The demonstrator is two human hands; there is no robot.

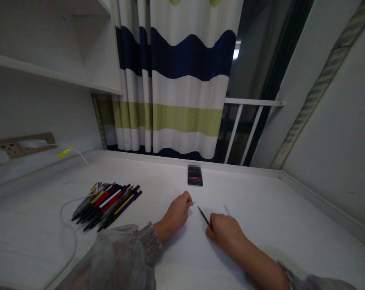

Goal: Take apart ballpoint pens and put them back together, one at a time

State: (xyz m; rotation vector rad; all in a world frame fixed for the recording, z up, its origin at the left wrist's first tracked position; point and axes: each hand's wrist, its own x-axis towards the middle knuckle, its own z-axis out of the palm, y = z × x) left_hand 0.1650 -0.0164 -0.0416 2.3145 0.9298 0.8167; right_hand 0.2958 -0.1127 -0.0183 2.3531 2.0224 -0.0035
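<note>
Head view.
Item: slim dark pen (204,216), one, in the right hand (226,228), its fingers closed round the rear part. Long axis slants from that grip forward and leftward; narrow end aims near the left fingertips, a small gap between.
Item: left hand (176,211), fingers drawn together in a pinch; small pale piece (193,203) at the tips, too small to identify. The pen lies to the right of these fingertips and nearer the body.
Item: white sheet (190,249), beneath both hands; its outline is faint.
Item: phone (195,176), flat, beyond the left fingertips, bounding forward room.
Item: heap of pens (108,204), left, nearer the left hand; white cable (75,241) running beside it.
Item: white tabletop (294,219), reaching right of the right hand to a raised edge (324,207) along the wall.
</note>
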